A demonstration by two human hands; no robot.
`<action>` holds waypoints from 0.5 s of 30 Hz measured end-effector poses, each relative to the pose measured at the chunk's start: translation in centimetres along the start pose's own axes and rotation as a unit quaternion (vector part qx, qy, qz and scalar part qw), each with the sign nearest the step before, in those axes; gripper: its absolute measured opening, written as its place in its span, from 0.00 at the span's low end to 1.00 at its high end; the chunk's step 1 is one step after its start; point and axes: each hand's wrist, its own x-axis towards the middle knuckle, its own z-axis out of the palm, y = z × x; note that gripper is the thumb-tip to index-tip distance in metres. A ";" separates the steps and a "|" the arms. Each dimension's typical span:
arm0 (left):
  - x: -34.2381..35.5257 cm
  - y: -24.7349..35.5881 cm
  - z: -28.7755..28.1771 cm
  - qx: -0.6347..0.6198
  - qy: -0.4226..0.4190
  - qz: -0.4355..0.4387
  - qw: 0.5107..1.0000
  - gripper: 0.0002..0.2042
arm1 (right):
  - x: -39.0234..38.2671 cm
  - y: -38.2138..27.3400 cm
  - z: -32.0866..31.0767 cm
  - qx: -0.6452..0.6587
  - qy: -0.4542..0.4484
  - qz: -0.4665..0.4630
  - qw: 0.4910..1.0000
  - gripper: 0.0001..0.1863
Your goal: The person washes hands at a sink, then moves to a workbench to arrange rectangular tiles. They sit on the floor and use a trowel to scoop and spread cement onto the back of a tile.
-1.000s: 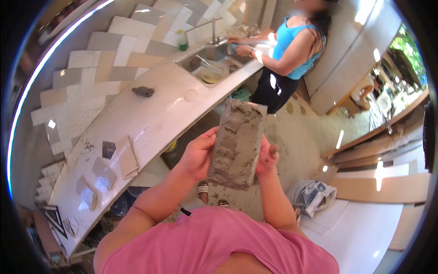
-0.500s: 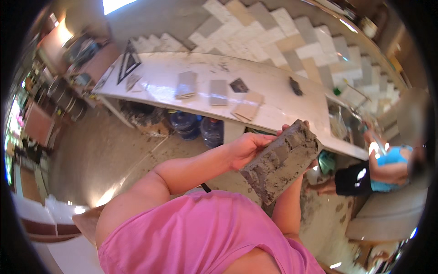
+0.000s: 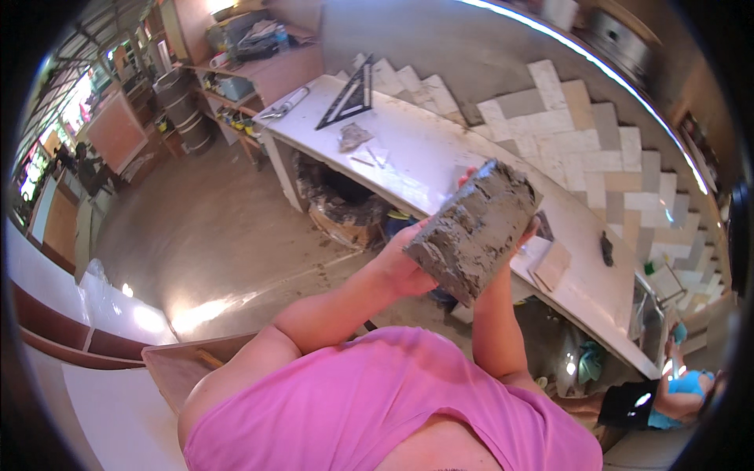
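Observation:
Both my hands hold up a rectangular tile-sized slab (image 3: 475, 228), its upper face thickly coated with rough grey-brown mortar. My left hand (image 3: 407, 259) is closed on its left edge, with some fingers hidden beneath. Along the right side, my right hand (image 3: 528, 234) grips the slab, mostly hidden behind it. The slab is held tilted in front of the long white table (image 3: 420, 129). On that table, just beyond my right hand, lie beige tiles (image 3: 551, 265).
A black set square (image 3: 351, 98), a crumpled scrap (image 3: 355, 137) and a dark lump (image 3: 607, 249) are on the table. Beyond it, tiles cover the wall (image 3: 581, 149) in a herringbone pattern. A barrel (image 3: 182, 114) stands at far left. Another person (image 3: 667, 400) is at lower right.
My view has swung left, so the table and the other person appear further right and lower. The slab stays in both hands, slightly higher in the picture.

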 end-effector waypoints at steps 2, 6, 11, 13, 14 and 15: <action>-2.6 3.9 -1.7 -0.004 0.056 0.059 0.997 0.20 | 2.4 5.3 0.7 0.016 -0.004 0.038 0.999 0.54; -6.7 11.2 -3.1 0.234 0.162 0.270 0.920 0.23 | 8.1 14.2 0.3 0.059 0.010 0.108 0.992 0.55; -12.0 19.1 -8.0 0.632 0.311 0.599 0.381 0.24 | 14.6 25.9 1.0 0.122 0.006 0.154 0.980 0.52; -13.9 23.7 -7.4 0.698 0.295 0.612 0.225 0.23 | 17.0 30.8 0.0 0.117 0.016 0.167 0.979 0.50; -14.9 25.2 -7.0 0.727 0.289 0.607 0.142 0.22 | 17.9 33.4 -0.4 0.128 0.034 0.177 0.975 0.50; -15.1 26.8 -6.7 0.741 0.287 0.597 0.114 0.21 | 19.1 35.4 -1.4 0.141 0.043 0.182 0.972 0.50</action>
